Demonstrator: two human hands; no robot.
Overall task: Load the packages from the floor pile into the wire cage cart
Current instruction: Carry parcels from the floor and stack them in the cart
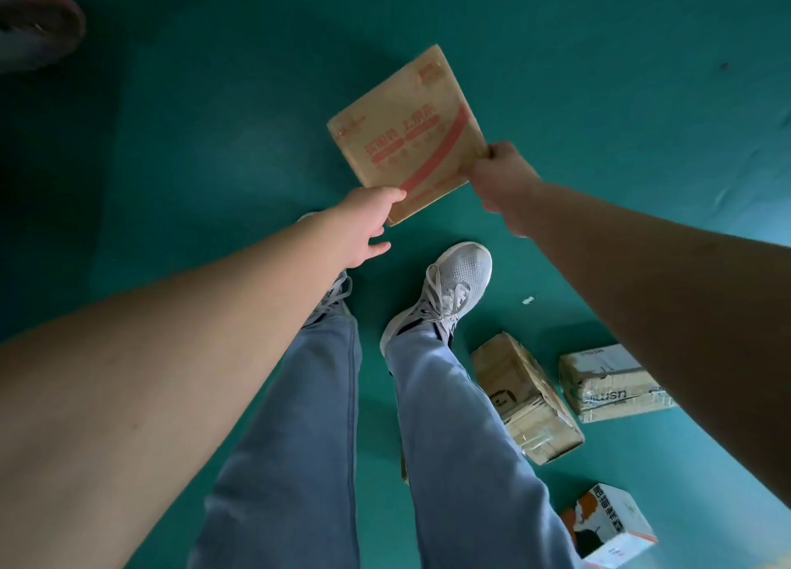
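Now both hands hold a flat brown carton [406, 136] up off the green floor [642, 140], ahead of the person's grey shoes [453, 286]. The right hand [498, 174] pinches the carton's near right corner, its fingers curled round the edge. The left hand [368, 221] meets the near left corner with its thumb on the printed face; the other fingers lie loosely spread below, so how firmly it grips cannot be told. Three more packages lie on the floor to the person's right: a taped box [526, 397] just beside the right leg, a second taped box [608, 380] partly hidden by the right forearm, and a white box [612, 525] nearest the camera.
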